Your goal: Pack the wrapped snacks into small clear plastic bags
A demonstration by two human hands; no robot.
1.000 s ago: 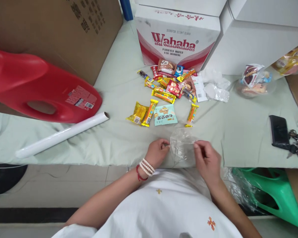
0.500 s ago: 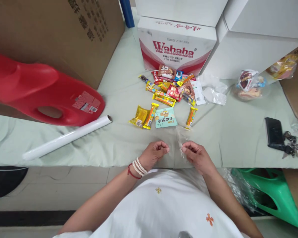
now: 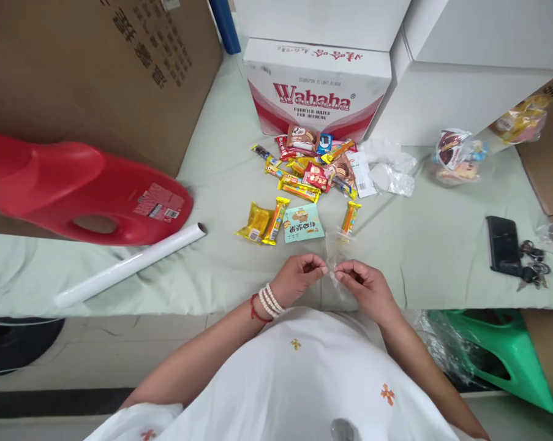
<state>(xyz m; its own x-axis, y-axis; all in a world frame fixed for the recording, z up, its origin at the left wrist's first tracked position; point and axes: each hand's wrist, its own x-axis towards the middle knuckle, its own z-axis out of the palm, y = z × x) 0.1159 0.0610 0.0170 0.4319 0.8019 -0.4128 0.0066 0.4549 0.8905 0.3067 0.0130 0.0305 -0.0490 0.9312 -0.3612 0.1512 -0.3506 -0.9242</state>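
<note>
My left hand [image 3: 299, 278] and my right hand [image 3: 365, 286] meet at the near edge of the cloth-covered table [image 3: 221, 171], fingertips almost touching. Both pinch a small clear plastic bag [image 3: 335, 254] that stands crumpled between them. Just beyond lie a teal snack packet [image 3: 304, 223], yellow snack bars [image 3: 269, 220] and an orange bar [image 3: 349, 217]. Farther back a heap of several mixed snack packets [image 3: 310, 164] lies in front of the Wahaha box [image 3: 316, 86].
A red plastic jug [image 3: 83, 190] lies on its side at left, a white paper roll [image 3: 129, 264] beside it. Brown cartons stand behind. A black phone [image 3: 503, 245] and keys [image 3: 533, 269] lie at right, bagged snacks [image 3: 457, 156] behind them. A green stool [image 3: 501, 355] stands below.
My hands have drawn together from about a bag's width apart. The clear bag, earlier spread flat between them, is now bunched up and narrow.
</note>
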